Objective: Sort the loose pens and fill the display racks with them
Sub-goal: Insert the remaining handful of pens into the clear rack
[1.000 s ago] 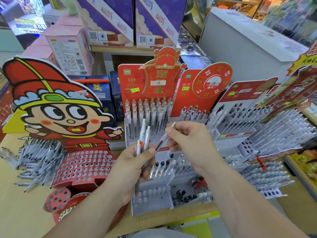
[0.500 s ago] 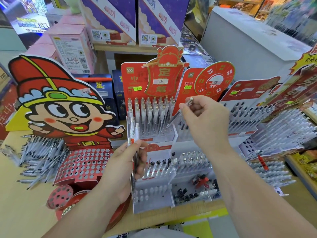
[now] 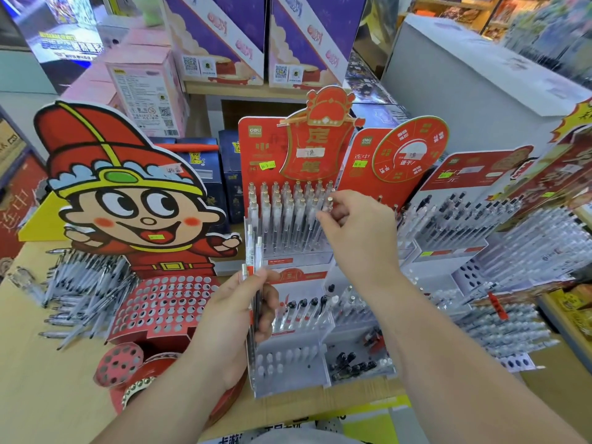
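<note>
R hand (image 3: 358,232) up top, pinching a clear, gold-tipped pen (image 3: 328,205) by its cap at the rack (image 3: 259,149) row's right end, L hand (image 3: 237,318) below it gripping a bunch (image 3: 253,261) of clear red-banded pens upright, loose pile (image 3: 80,283) off to its left.

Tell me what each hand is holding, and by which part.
The left hand grips a small bunch of pens around their barrels. The right hand pinches a single pen near its top end.
</note>
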{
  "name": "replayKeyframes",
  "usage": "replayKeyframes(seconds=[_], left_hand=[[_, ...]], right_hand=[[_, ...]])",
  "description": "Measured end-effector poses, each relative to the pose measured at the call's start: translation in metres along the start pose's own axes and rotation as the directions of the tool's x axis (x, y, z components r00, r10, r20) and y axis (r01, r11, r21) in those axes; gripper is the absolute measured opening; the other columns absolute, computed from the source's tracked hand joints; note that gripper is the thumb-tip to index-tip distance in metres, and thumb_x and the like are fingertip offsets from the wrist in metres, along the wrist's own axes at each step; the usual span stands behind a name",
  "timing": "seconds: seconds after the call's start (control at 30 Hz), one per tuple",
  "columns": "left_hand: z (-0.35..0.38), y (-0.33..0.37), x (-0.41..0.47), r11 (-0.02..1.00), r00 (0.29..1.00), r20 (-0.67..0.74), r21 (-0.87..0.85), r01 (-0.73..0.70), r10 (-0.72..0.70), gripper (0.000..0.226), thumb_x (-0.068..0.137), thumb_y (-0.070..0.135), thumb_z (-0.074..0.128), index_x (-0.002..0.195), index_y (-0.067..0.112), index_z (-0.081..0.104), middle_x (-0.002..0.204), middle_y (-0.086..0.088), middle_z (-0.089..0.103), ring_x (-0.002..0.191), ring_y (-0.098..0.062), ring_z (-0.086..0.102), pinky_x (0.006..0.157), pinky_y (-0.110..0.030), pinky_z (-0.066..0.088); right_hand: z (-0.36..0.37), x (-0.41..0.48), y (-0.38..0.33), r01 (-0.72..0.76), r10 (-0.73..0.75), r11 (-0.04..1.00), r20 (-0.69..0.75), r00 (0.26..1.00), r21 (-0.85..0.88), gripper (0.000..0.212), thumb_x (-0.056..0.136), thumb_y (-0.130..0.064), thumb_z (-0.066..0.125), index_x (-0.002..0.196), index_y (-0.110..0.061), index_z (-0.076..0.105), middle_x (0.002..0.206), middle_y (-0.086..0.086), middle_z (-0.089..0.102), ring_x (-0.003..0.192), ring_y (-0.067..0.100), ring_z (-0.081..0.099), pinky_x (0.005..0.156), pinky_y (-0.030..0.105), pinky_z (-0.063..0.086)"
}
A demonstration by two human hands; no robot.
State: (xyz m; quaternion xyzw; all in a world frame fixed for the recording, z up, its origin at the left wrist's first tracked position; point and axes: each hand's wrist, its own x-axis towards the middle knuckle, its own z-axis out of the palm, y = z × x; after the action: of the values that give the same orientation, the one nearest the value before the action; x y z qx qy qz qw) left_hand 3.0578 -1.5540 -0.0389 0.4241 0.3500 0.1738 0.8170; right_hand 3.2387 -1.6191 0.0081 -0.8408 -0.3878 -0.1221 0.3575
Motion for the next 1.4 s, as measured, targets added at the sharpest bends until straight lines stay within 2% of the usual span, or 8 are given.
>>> replayKeyframes(seconds=[0.07,0.27,0.6,0.77,0.9,1.1,1.27,1.4], left_hand=[[0.0,0.001,-0.001,1.0,1.0,0.005,-0.002,-0.001,0.001,0.026,0.1,0.03,0.056,0.105,0.006,0.065,0.07,-0.008,0.057,0.048,-0.016,0.038,0.043,-0.026,0.027],[0.001,0.004,-0.002,1.0,1.0,0.007,0.009,-0.017,0.017,0.022,0.101,0.028,0.056,0.102,0.008,0.066,0.07,-0.008,0.058,0.048,-0.016,0.039,0.043,-0.026,0.027],[0.003,0.003,0.0,1.0,1.0,0.003,0.016,-0.019,0.019,0.021,0.102,0.026,0.055,0.104,0.007,0.065,0.069,-0.008,0.058,0.047,-0.015,0.04,0.042,-0.025,0.028],[0.004,0.004,-0.001,1.0,1.0,-0.006,0.004,-0.021,0.021,0.02,0.1,0.027,0.057,0.102,0.009,0.065,0.068,-0.007,0.058,0.046,-0.015,0.039,0.042,-0.025,0.027],[0.004,0.005,-0.001,1.0,1.0,-0.02,0.001,-0.019,0.019,0.02,0.099,0.027,0.058,0.102,0.009,0.066,0.068,-0.007,0.058,0.045,-0.015,0.039,0.044,-0.025,0.026],[0.0,0.005,-0.003,1.0,1.0,-0.002,-0.01,-0.005,0.005,0.022,0.101,0.025,0.055,0.106,0.007,0.066,0.068,-0.007,0.058,0.046,-0.015,0.039,0.045,-0.026,0.026],[0.0,0.007,-0.006,0.996,0.998,0.069,-0.092,0.019,-0.013,0.025,0.101,0.015,0.044,0.105,0.004,0.066,0.066,-0.01,0.051,0.046,-0.016,0.036,0.043,-0.025,0.023],[0.004,0.007,-0.006,0.999,0.992,0.127,-0.031,-0.01,0.014,0.023,0.103,0.018,0.048,0.105,0.007,0.068,0.067,-0.009,0.051,0.046,-0.015,0.037,0.043,-0.026,0.025]], right_hand=[[0.003,-0.003,-0.002,-0.002,0.002,0.999,0.002,1.0,0.04,0.024,0.087,-0.018,0.076,0.11,-0.012,0.069,0.076,-0.003,0.068,0.071,0.014,0.063,0.069,0.028,0.052],[0.011,-0.006,0.001,0.013,-0.013,1.0,-0.013,1.0,0.002,0.023,0.089,-0.019,0.075,0.104,-0.012,0.06,0.072,-0.002,0.064,0.066,0.016,0.06,0.063,0.03,0.049],[0.008,-0.004,0.001,-0.038,0.038,0.998,0.014,0.999,0.041,0.015,0.092,-0.017,0.066,0.106,-0.013,0.065,0.071,-0.006,0.062,0.064,0.012,0.058,0.062,0.024,0.041],[0.008,0.0,0.0,-0.048,0.047,0.999,0.024,0.999,0.021,0.02,0.094,-0.016,0.065,0.112,-0.01,0.066,0.078,-0.004,0.067,0.072,0.015,0.062,0.067,0.027,0.048],[0.01,0.001,0.0,-0.05,0.051,0.999,0.047,0.998,-0.018,0.012,0.094,-0.014,0.065,0.104,-0.008,0.067,0.081,0.003,0.069,0.075,0.022,0.064,0.067,0.033,0.052],[0.012,0.003,0.0,-0.072,0.076,0.996,0.064,0.995,-0.06,0.017,0.094,-0.014,0.064,0.11,-0.008,0.066,0.082,0.004,0.07,0.077,0.023,0.065,0.071,0.037,0.055],[0.004,-0.007,-0.001,-0.025,0.028,0.999,0.056,0.998,-0.039,0.034,0.093,-0.024,0.068,0.124,-0.011,0.063,0.075,-0.003,0.069,0.073,0.014,0.067,0.07,0.025,0.05],[-0.014,-0.023,-0.006,0.023,-0.028,0.999,0.093,0.995,0.049,0.021,0.094,-0.033,0.068,0.107,-0.017,0.066,0.064,-0.011,0.062,0.059,0.003,0.059,0.059,0.022,0.048]])
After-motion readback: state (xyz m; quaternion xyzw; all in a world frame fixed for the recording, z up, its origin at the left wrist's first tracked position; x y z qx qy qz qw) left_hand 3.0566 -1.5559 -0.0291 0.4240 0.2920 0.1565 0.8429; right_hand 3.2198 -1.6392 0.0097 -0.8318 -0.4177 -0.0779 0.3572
